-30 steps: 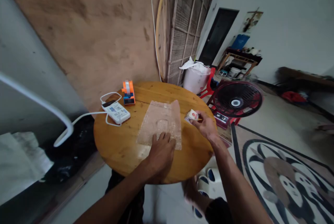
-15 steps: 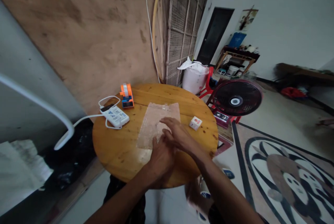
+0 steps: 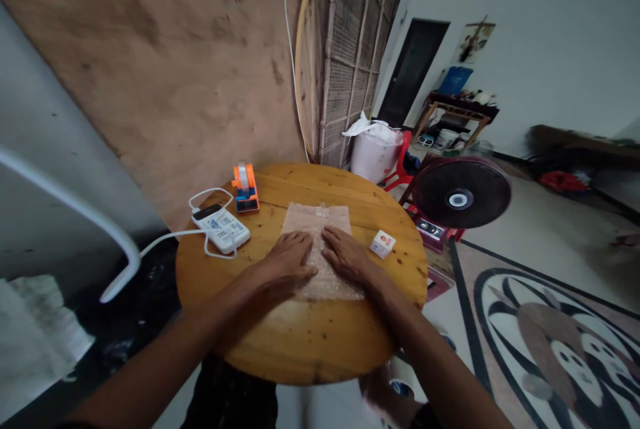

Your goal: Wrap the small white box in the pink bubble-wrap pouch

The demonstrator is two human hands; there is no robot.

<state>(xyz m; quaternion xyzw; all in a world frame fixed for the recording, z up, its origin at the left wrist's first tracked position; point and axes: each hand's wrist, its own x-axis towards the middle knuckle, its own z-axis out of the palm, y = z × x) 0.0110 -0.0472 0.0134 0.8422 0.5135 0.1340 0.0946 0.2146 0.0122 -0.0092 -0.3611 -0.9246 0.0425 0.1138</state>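
A sheet of clear bubble wrap (image 3: 327, 286), perhaps a bag, lies flat on the round wooden table (image 3: 300, 342). On its left side rests my left hand (image 3: 290, 259), palm down with the fingers stretched out. My right hand (image 3: 350, 257) lies flat on the right part of the wrap, fingers extended. Neither hand grips anything. A small white box (image 3: 383, 244) with a red mark stands to the right of my right hand. Farther back on the left are an orange and blue tape dispenser (image 3: 245, 187) and a white power bank (image 3: 226, 229) with a cable.
A dark round fan (image 3: 457, 196) stands just beyond the table's right edge. A white sack (image 3: 375, 149) and a red chair (image 3: 400, 166) are behind the table. Along the left runs a brown board (image 3: 175, 82). A white curved tube (image 3: 75, 202) crosses the left foreground.
My hands were crossed close together over the wrap; now they lie apart on its two sides. The wrap has turned straighter and shifted slightly right.
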